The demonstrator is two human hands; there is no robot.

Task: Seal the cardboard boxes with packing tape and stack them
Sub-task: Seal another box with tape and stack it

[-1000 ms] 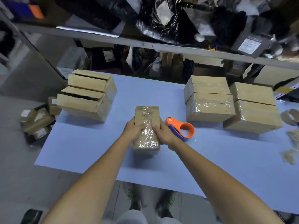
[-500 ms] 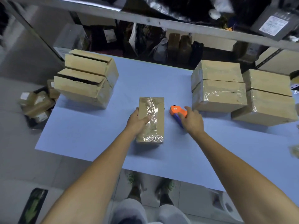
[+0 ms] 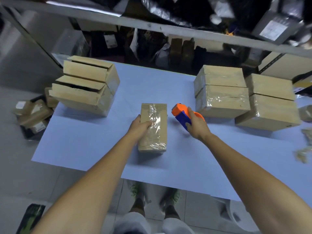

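While left hand [image 3: 140,126] grips box [image 3: 158,137], right hand [image 3: 196,126] — dispenser [image 3: 179,114].

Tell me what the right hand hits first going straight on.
Likely nothing close: the right hand, gripping the tape dispenser, points far-left over bare table, clearing the small box; depth is unclear.

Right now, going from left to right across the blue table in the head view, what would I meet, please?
In order: stack of open boxes, small taped box, orange tape dispenser, first sealed stack, second sealed stack.
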